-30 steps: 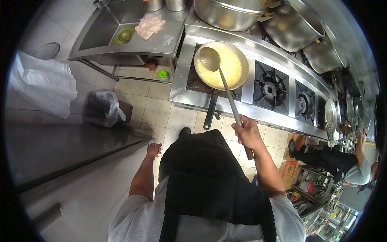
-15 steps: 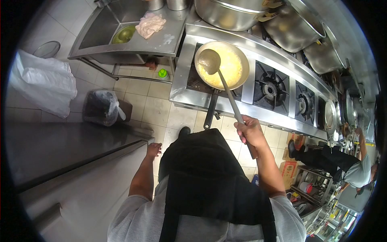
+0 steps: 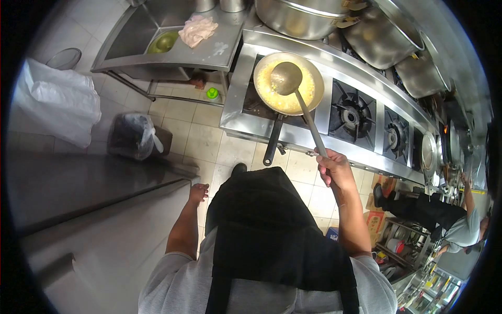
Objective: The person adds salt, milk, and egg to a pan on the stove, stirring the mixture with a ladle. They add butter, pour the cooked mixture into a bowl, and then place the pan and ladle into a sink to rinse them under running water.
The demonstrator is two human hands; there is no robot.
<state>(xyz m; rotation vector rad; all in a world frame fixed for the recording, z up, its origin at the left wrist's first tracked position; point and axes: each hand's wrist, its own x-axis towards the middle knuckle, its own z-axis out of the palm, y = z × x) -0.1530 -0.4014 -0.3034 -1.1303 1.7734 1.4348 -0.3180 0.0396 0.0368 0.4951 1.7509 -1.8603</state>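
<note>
My right hand (image 3: 336, 168) is closed around the long handle of a ladle (image 3: 286, 78). The ladle's round bowl is over the middle of a frying pan (image 3: 315, 70), overlapping the yellow, bubbling food (image 3: 271, 94) inside, which has small lumps in it. The pan rests on the leftmost burner, its black handle (image 3: 273, 141) pointing toward me. My left hand (image 3: 198, 193) hangs low beside my apron, holding nothing, its fingers loosely bent and a little apart.
Bare burners (image 3: 349, 110) continue to the right along the stove, with large steel pots (image 3: 303, 23) behind. A pinkish cloth (image 3: 197, 30) lies beside the sink (image 3: 128, 39). A lined bin (image 3: 133, 136) stands at left. Another person (image 3: 455, 222) works at far right.
My right hand and the ladle have shifted to the right, bringing the ladle's bowl from the pan's left side to its middle. My left hand stays nearly where it was.
</note>
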